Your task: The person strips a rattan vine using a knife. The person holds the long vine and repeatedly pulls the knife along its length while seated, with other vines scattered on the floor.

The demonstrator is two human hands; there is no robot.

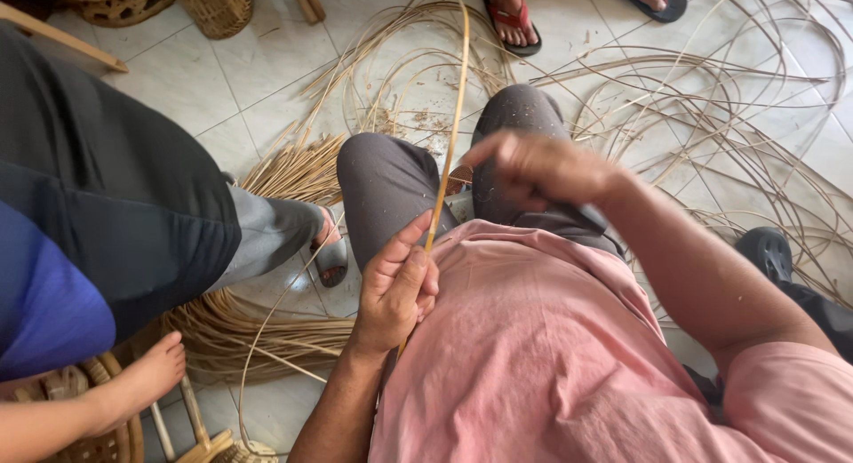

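A long, flat, pale rattan strip (453, 125) rises from my lap up over my grey-trousered knees. My left hand (395, 290) pinches the strip near its lower end, against my pink shirt. My right hand (538, 170) hovers over my right knee, blurred, fingers curled with the forefinger pointing toward the strip; what it holds is hidden. The strip's lower end runs behind my left hand.
Loose rattan strands (711, 99) sprawl over the white tiled floor. A bundle of cut strips (293, 170) lies by my left knee. A person in dark clothes (107, 187) sits at left. Woven baskets (213, 5) stand at the back; sandalled feet (514, 19) show at the top.
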